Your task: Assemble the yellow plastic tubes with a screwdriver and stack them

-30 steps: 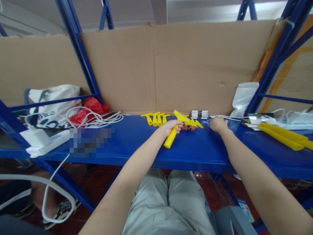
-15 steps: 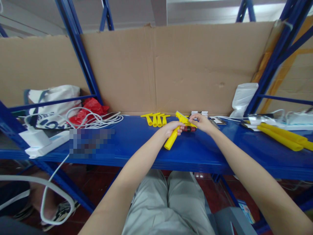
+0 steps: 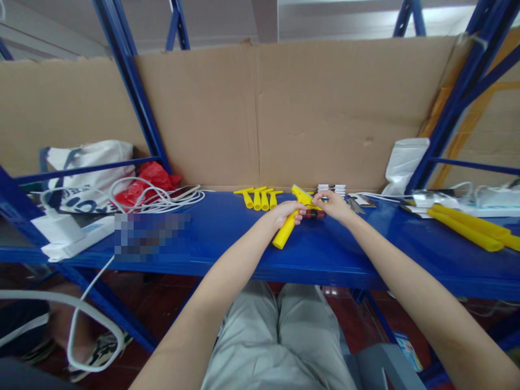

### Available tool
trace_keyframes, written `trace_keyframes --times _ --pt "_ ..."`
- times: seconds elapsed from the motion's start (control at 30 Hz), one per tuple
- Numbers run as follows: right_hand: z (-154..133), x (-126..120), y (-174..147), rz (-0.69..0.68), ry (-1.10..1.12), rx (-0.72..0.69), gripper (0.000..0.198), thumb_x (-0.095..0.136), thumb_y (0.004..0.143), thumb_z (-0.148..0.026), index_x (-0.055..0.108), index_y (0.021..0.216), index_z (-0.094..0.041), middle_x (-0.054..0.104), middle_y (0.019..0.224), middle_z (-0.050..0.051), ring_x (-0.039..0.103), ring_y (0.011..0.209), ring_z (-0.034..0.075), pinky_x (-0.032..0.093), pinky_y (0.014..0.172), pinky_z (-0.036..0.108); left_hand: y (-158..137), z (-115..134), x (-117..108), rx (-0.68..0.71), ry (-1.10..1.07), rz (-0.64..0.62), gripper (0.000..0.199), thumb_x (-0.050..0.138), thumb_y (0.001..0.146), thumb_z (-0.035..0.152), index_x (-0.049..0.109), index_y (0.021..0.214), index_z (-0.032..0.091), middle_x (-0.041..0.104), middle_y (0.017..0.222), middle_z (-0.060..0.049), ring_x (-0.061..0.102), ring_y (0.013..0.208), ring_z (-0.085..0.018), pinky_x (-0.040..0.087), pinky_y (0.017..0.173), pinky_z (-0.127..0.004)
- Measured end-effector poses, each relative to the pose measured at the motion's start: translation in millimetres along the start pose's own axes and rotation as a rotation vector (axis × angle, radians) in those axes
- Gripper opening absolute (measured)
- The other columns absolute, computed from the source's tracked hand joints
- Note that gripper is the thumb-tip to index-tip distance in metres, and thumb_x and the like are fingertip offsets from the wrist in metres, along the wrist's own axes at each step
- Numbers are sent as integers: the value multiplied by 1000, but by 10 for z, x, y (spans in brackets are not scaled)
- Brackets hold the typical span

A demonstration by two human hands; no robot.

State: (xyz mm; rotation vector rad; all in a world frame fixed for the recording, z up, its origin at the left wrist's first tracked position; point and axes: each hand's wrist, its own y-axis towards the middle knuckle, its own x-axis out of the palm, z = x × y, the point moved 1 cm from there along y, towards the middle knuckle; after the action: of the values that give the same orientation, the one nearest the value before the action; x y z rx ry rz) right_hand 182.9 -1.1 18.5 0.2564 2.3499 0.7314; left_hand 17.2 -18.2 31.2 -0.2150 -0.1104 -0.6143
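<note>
Bare hands, bare forearms, grey trousers, perhaps greenish

- Toward three o'clock from centre, whatever the right hand has at its fingertips is too small for us to tell.
- Toward four, the left hand hides part of the yellow tool from us.
- Around half past eight, we cannot read the pixelated patch.
- At three, the edge cuts our view of the yellow tubes.
</note>
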Motion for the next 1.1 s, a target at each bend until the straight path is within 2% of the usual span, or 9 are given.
trace_keyframes --times 0.1,0.27,0.5,0.7,0.87,0.97,1.1 --pt "-58 -6 -40 -15 38 92 11 60 67 -29 64 66 -18 65 78 3 58 80 18 43 82 36 4 0 -3 -4 1 3 17 40 83 3 44 73 17 38 44 9 31 29 -3 22 32 -14" --pt "-149 -33 -82 -51 103 167 10 61 65 -27 64 64 -17 65 74 2 58 76 17 43 81 33 35 -27 -39 6 -15 -31 16 43 81 3 44 74 17 41 47 8 31 30 -2 23 32 -13" --pt "-91 -4 -67 -21 174 191 14 64 63 -30 58 66 -18 64 78 3 58 79 17 44 83 35 14 -17 -27 19 -14 -46 16 43 81 3 45 75 17 39 47 8 31 30 -3 23 33 -14" --pt "48 94 5 100 213 188 29 66 62 -26 50 85 -20 60 96 5 56 98 19 39 96 41 -26 16 8 25 -21 -26 17 41 82 3 46 74 17 37 46 8 30 30 -3 21 32 -14" --pt "63 145 25 79 294 200 31 60 64 -24 47 92 -21 59 103 6 54 106 20 38 99 42 -34 20 13 46 -25 -30 16 42 81 3 47 74 16 38 47 8 30 30 -3 22 32 -14" --pt "13 139 -9 54 344 215 28 59 64 -25 49 90 -21 60 103 6 55 105 20 40 96 40 -24 16 2 49 -27 -43 15 42 82 3 48 75 16 38 47 8 29 30 -3 22 32 -14" --pt "-52 111 -51 -38 442 265 23 58 66 -27 52 86 -20 65 92 4 61 90 18 48 83 36 -15 15 -10 54 -43 -69 15 43 82 4 47 76 17 38 46 8 29 30 -3 21 32 -14"
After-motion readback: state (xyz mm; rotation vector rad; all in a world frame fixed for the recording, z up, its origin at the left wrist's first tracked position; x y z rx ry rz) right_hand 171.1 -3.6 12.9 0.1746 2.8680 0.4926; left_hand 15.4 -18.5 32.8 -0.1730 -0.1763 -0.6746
